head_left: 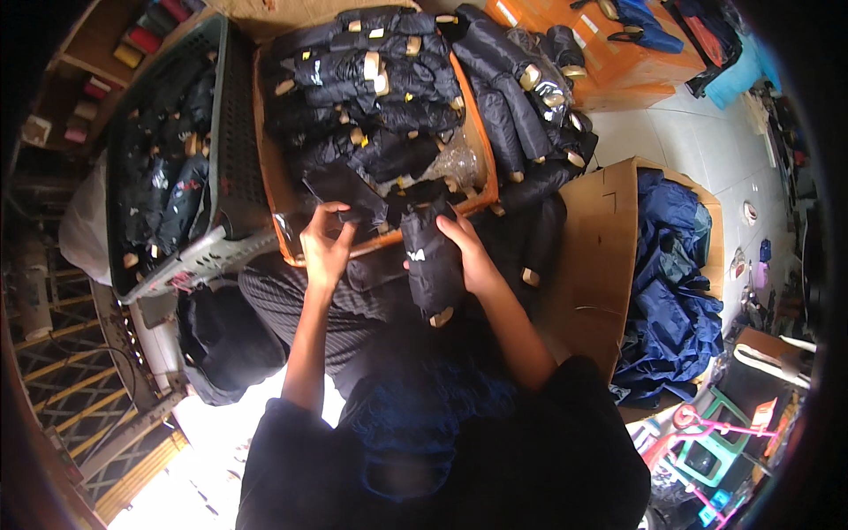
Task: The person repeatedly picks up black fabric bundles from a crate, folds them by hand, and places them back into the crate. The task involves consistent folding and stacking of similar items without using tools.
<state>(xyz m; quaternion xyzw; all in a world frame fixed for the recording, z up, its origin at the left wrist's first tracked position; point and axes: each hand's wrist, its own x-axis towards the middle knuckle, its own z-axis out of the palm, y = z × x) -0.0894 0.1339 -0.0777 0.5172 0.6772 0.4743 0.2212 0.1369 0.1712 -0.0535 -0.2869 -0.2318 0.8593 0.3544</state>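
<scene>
My right hand [468,252] is wrapped round a rolled black fabric bundle [428,265]. The bundle hangs nearly upright, with a white mark on its side and a tan end piece at the bottom. To its left, my left hand [327,247] pinches a flat black fabric piece [344,190] between thumb and fingers. That piece reaches toward the bundle's top, but I cannot tell whether the two are joined. Just beyond both hands, an orange-edged cardboard box [484,163] holds many similar black bundles [353,75] with tan ends.
A grey plastic crate [238,132] with more black bundles stands tilted at the left. Loose bundles [508,115] are piled right of the box. A cardboard carton [592,265] at the right holds dark blue fabric [667,291]. Thread spools [141,40] sit at the far left.
</scene>
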